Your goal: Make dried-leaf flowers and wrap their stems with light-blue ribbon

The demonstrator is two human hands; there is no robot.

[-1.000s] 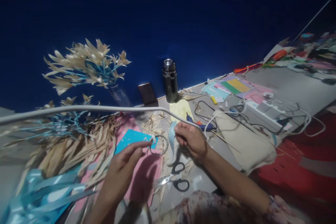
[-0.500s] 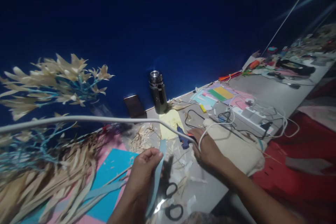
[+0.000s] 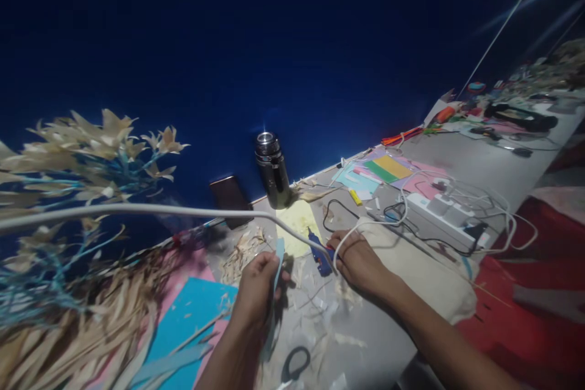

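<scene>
A light blue strip is pinched between the thumb and fingers of my left hand, its lower part hanging beside the palm. My right hand is closed around the handle side of a blue glue gun, whose nozzle points toward the back of the table; the grip itself is partly hidden. A white cable crosses in front of the view and loops by the right hand. Black-handled scissors lie below, between my hands, their other parts cut off or covered.
A dark flask stands against the blue wall beside a phone. Artificial flowers, dried strips and a blue sheet fill the left. A power strip and cream cloth bundle lie right.
My left hand has turned slightly and its strip stands more edge-on. The right hand stays at the glue gun. The view has shifted, so the scissors sit lower in the picture.
</scene>
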